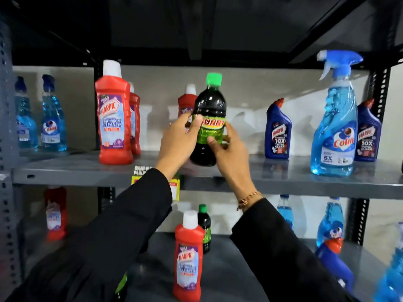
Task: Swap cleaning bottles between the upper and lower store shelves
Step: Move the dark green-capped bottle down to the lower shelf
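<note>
A dark bottle with a green cap and green label [210,105] is held upright just above the upper shelf [76,171], near its front edge. My left hand [177,141] grips its left side and my right hand [229,149] grips its right side at the label. On the lower shelf [229,269] stand a red Harpic bottle with a white cap [188,258] and, behind it, a second dark green-capped bottle [204,227]. Both arms wear black sleeves.
The upper shelf holds a large red Harpic bottle [114,118], more red ones behind, blue Harpic toilet cleaners [277,131], a blue Colin spray bottle [335,118] and Colin bottles [52,118] at left. Blue bottles [331,227] crowd the lower right. A price tag [174,188] hangs on the shelf edge.
</note>
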The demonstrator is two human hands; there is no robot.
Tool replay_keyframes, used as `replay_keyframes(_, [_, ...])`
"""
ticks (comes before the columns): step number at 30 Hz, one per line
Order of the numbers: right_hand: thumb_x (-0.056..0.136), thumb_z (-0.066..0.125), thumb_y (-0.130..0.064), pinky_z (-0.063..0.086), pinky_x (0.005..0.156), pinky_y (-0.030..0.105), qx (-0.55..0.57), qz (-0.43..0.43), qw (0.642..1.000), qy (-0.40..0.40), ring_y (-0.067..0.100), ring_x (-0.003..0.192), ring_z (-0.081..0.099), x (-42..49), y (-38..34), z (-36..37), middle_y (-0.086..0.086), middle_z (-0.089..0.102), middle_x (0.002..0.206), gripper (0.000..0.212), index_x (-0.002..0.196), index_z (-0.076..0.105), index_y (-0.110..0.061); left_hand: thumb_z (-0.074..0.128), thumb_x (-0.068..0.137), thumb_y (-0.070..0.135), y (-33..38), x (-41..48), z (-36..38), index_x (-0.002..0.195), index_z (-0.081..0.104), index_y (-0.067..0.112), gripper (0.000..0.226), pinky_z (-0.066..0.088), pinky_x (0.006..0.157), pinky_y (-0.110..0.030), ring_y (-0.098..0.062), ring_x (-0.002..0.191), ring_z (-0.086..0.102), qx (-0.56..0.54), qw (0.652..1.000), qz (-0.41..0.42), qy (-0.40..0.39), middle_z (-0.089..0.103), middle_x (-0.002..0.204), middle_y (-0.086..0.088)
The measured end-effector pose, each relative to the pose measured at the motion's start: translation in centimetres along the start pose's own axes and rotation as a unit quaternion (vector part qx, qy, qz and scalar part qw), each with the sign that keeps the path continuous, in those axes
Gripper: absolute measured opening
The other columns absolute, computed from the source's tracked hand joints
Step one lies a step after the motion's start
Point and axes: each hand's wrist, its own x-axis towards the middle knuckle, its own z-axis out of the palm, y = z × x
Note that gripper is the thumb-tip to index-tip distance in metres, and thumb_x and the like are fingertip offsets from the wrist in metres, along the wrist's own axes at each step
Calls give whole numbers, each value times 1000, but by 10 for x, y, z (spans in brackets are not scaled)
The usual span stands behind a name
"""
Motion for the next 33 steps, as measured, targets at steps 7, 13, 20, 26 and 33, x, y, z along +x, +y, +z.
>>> replay_keyframes(7, [85,60,-18,36,100,14,-36,-116,988,96,13,114,46,-104,17,-39,-1,47,117,60,137,29,-18,33,95,40,9,-119,29,133,43,13,48,43,90,-13,-14,114,54,-109,977,131,131,57,129,-7])
replay_keyframes(13, [83,62,-18,25,96,-1,-75,-49,992,86,-2,107,39,-179,84,-41,6,49,115,64,136,25,-20,29,94,49,-48,-187,65,130,46,19,50,38,79,-10,-11,97,55,-63,993,84,43,64,108,-10])
replay_keyframes(20, [79,64,-1,43,97,33,-94,217,969,-67,34,114,53,-226,178,-42,13,53,115,50,126,49,-10,44,96,25,-134,-244,124,134,40,18,39,47,95,-34,-23,113,58,-92,968,-116,-204,60,127,-11])
replay_keyframes(26, [74,59,4,44,85,36,-143,333,928,-92,36,106,58,-239,222,-39,21,65,110,35,108,58,-3,42,96,23,-161,-258,166,132,43,14,37,31,76,-11,-23,117,53,-66,932,-243,-261,57,131,-15])
replay_keyframes(33, [77,54,6,39,85,29,-163,335,923,-92,34,110,53,-243,234,-30,21,61,114,38,114,54,-3,40,96,30,-171,-264,171,136,36,19,42,42,104,-44,-29,124,49,-71,911,-298,-277,50,138,-14])
